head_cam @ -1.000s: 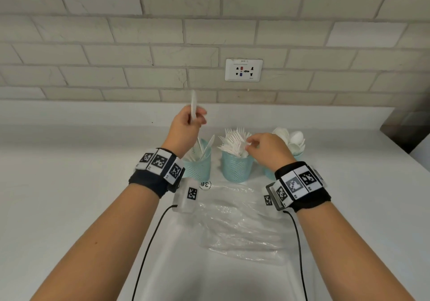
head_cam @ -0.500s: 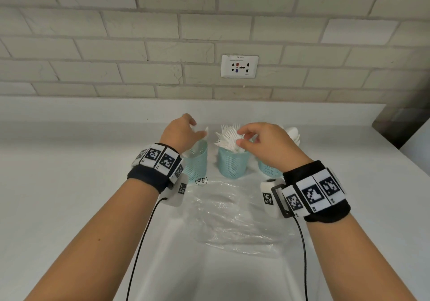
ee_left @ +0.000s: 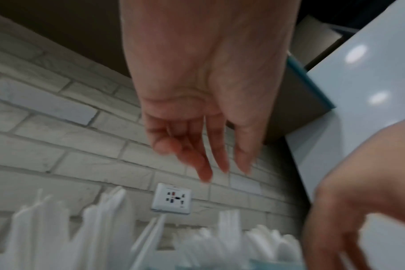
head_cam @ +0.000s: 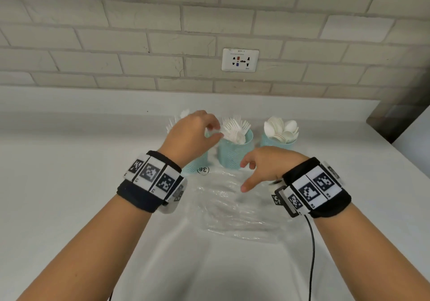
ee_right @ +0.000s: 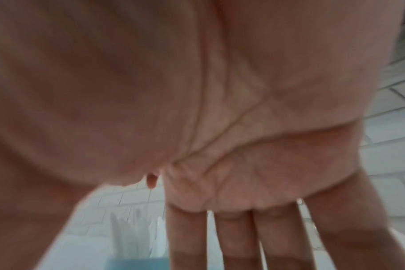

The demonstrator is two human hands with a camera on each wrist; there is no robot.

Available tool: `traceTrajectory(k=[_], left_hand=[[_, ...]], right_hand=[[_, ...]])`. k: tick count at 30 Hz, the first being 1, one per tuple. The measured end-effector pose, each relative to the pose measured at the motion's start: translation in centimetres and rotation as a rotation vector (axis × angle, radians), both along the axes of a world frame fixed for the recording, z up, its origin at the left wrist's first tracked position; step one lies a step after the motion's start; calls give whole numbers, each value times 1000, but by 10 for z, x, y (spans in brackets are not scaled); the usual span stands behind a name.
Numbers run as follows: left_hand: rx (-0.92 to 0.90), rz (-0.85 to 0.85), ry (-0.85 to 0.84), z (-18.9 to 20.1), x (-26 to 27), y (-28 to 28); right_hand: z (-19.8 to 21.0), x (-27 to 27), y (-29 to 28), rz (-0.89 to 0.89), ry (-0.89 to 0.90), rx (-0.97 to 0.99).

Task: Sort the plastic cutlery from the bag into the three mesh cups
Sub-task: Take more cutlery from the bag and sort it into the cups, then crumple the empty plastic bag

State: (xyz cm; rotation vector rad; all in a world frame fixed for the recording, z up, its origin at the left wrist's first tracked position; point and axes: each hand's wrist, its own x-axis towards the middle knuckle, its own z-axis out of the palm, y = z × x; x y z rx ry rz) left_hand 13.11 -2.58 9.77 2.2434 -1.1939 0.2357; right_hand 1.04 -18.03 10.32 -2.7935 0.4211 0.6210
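Note:
Three teal mesh cups stand in a row near the wall. The left cup (head_cam: 194, 164) holds white knives (head_cam: 172, 124) and is mostly hidden behind my left hand (head_cam: 206, 129). White forks (head_cam: 235, 127) fill the middle cup (head_cam: 235, 153), and white spoons (head_cam: 281, 127) fill the right cup (head_cam: 267, 140). My left hand (ee_left: 197, 146) hovers over the knives (ee_left: 104, 228) with its fingers hanging loose and holds nothing. My right hand (head_cam: 253, 172) floats above the clear plastic bag (head_cam: 232, 207), which lies flat. Its palm and straight fingers (ee_right: 238, 233) hold nothing.
The white counter (head_cam: 69, 184) runs back to a brick wall with a power socket (head_cam: 240, 60). A dark edge (head_cam: 395, 119) ends the counter at the far right. A black cable (head_cam: 311, 254) hangs from my right wristband.
My left hand lowered the knife it held up into the left cup and let it go. My right hand drew back from the forks to above the bag.

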Motion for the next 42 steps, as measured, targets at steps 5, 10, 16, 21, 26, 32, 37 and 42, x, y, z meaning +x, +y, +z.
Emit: traceTrajectory(k=[5,10,16,21,26,32,37,42], left_hand=[[722,-163,321,-39,-36,6],[935,-56,298,-79,-43,1],[887,-103,157,-82,-43,-1],[400,-71,441,-74,-44,-1],[-169,-131,835,-58,-61,-5],[-539,-290,1134,-37,-88,-22],[-449,-609,1303,-25,-131,-28],[-164,-826,972,-34,-194,-46]], right_hand=[[-7,-13,4,51,262,-56],[-51,-22,4,33,329,-259],[-76,-25,-1,-69,127,-233],[-79,-36,1,-381,-376,141],[-62,-55,36,-651,-1005,793],[-61,-90,61,-506,-1074,690],[-61,-131,58,-730,-1361,503],[-63,-207,44,-1008,-1672,459]])
